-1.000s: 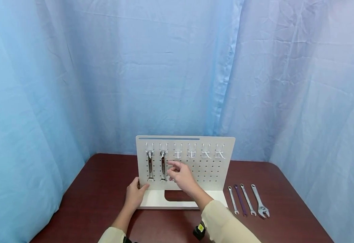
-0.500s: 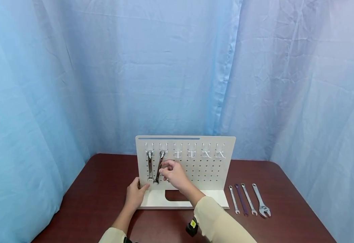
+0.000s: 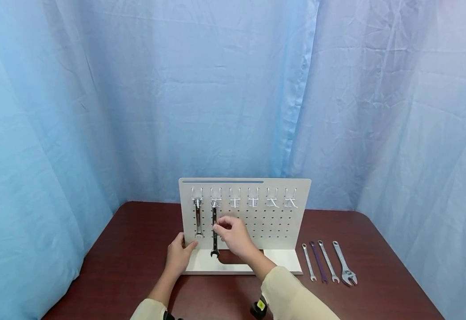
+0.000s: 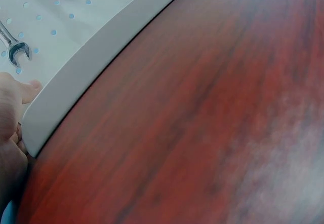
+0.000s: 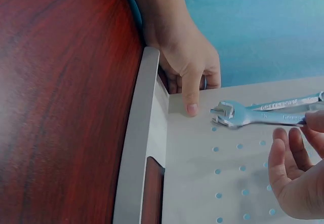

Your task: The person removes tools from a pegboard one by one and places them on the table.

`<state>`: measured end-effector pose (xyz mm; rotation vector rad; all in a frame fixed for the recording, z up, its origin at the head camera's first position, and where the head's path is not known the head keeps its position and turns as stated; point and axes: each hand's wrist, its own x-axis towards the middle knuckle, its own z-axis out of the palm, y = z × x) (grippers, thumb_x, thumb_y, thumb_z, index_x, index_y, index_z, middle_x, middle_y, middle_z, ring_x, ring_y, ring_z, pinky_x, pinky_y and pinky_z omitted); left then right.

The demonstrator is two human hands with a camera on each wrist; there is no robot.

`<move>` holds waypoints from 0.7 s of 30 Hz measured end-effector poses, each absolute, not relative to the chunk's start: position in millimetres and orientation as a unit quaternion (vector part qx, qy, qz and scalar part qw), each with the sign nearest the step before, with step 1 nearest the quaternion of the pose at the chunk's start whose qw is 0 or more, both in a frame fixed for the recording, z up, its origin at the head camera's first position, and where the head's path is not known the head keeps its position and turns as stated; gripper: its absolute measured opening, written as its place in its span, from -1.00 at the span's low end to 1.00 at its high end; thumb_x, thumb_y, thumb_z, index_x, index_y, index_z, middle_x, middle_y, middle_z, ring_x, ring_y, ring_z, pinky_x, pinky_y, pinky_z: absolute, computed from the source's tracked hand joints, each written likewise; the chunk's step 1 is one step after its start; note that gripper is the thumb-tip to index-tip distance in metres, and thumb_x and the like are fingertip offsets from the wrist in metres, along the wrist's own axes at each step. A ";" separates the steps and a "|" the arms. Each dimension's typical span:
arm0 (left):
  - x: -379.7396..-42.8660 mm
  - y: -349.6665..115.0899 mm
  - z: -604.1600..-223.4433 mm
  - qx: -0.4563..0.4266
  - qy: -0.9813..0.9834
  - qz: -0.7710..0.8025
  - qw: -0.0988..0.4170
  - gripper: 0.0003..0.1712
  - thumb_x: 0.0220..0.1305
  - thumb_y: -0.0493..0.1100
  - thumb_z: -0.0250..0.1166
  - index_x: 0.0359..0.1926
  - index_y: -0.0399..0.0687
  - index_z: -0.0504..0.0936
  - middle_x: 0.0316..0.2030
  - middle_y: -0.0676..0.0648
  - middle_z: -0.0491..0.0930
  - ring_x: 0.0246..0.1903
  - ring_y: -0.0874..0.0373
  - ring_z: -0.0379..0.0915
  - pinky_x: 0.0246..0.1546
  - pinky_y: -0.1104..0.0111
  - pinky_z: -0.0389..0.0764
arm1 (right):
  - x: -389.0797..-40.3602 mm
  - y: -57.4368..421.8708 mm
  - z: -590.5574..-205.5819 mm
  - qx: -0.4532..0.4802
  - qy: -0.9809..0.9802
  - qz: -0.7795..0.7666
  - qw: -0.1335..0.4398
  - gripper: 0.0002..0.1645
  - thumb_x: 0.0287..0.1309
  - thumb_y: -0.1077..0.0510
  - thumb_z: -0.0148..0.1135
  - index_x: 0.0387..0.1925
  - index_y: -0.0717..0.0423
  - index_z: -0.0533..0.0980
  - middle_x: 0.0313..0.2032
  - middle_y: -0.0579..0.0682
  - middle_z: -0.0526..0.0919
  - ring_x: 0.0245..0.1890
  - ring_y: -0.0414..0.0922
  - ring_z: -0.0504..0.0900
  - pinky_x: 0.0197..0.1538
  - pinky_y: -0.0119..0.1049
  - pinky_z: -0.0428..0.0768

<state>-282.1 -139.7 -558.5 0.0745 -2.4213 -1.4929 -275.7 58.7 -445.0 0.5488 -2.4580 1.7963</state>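
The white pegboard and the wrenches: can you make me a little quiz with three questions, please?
1. How many metal wrenches lie on the dark red wood-grain table?
2. True or false: the left hand grips the flat white perforated board at its side edge.
3. What does the right hand pinch? A: slim purple metal wrench. B: shiny silver metal wrench. C: white wire hook.

Key: 1. Four. 2. True. 3. B.
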 end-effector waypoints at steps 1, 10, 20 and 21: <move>-282.1 -139.3 -558.5 0.027 -0.842 -0.518 0.147 -0.69 0.30 -0.22 0.41 0.01 -0.20 0.57 -0.08 -0.21 0.67 -0.24 0.05 0.50 -0.32 0.23 0.48 | -273.3 59.5 -444.8 0.178 -0.792 0.584 0.022 -0.86 0.31 0.20 0.31 -0.25 0.25 0.66 -0.34 0.01 0.65 -0.35 -0.16 0.56 -0.28 -0.30 0.61; -282.9 -138.5 -557.7 0.027 -0.843 -0.514 0.153 -0.67 0.29 -0.25 0.41 0.02 -0.24 0.57 -0.07 -0.26 0.67 -0.19 0.00 0.55 -0.28 0.17 0.53 | -251.4 65.5 -440.7 0.197 -0.764 0.614 0.008 -0.80 0.32 0.25 0.30 -0.19 0.38 0.63 -0.34 0.06 0.65 -0.37 -0.12 0.64 -0.26 -0.12 0.70; -284.5 -140.2 -559.0 0.027 -0.844 -0.517 0.141 -0.68 0.32 -0.23 0.39 0.04 -0.23 0.57 -0.03 -0.26 0.66 -0.11 -0.02 0.55 -0.20 0.14 0.54 | -235.8 71.0 -430.0 0.179 -0.750 0.636 -0.010 -0.83 0.30 0.24 0.29 -0.20 0.33 0.64 -0.40 -0.01 0.60 -0.35 -0.15 0.55 -0.31 -0.23 0.66; -284.3 -140.3 -559.2 0.027 -0.844 -0.517 0.140 -0.67 0.32 -0.24 0.39 0.04 -0.24 0.57 -0.02 -0.26 0.66 -0.10 -0.02 0.55 -0.19 0.14 0.54 | -234.3 71.1 -428.4 0.178 -0.746 0.641 -0.013 -0.82 0.30 0.24 0.29 -0.19 0.34 0.64 -0.39 -0.01 0.60 -0.35 -0.15 0.55 -0.32 -0.22 0.67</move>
